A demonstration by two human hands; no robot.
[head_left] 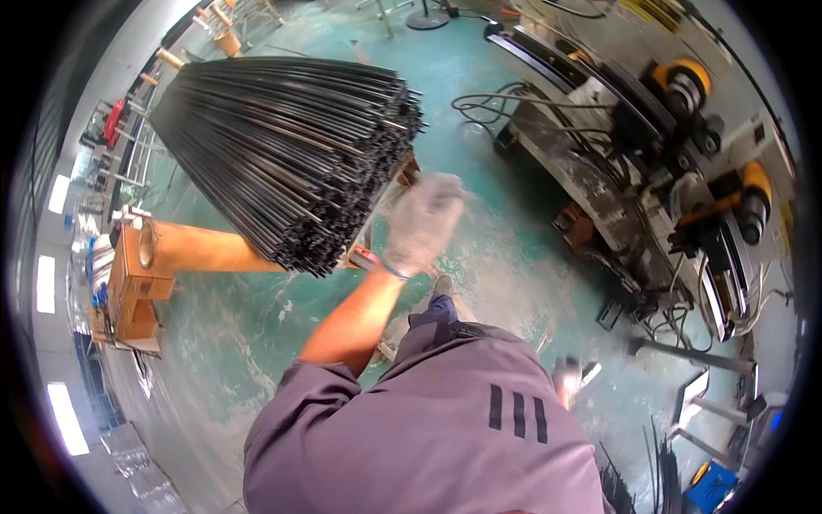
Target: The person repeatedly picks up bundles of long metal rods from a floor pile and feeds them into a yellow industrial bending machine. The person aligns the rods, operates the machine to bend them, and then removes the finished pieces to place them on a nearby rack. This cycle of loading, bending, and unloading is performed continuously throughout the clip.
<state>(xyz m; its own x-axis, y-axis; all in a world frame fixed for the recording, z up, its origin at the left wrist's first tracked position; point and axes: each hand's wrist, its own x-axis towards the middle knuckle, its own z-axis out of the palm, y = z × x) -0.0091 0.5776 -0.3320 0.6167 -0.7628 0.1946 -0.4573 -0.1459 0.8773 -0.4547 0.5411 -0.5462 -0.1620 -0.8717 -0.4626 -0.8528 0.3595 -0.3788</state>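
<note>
My left hand [424, 224], in a pale work glove, is raised beside the cut ends of a large bundle of thin black rods [282, 137]. Motion smears its fingers, and I cannot make out anything in them. Low on the right, my right hand [566, 375] shows only in part past my grey shirt, and it is gloved too. A short pale bar-like piece [590, 374] appears beside it; whether the hand holds it I cannot tell. The rods rest on a stand with an orange-yellow tube [214, 248] jutting out to the left.
To the right stands a machine bench [591, 188] with yellow-and-black motors [685, 81] and looping cables [497, 103]. More black rods [659, 467] stand at lower right near a blue box [711, 487]. An orange-brown frame [133, 283] is at left. My shoe [443, 284] is on the green floor [223, 343].
</note>
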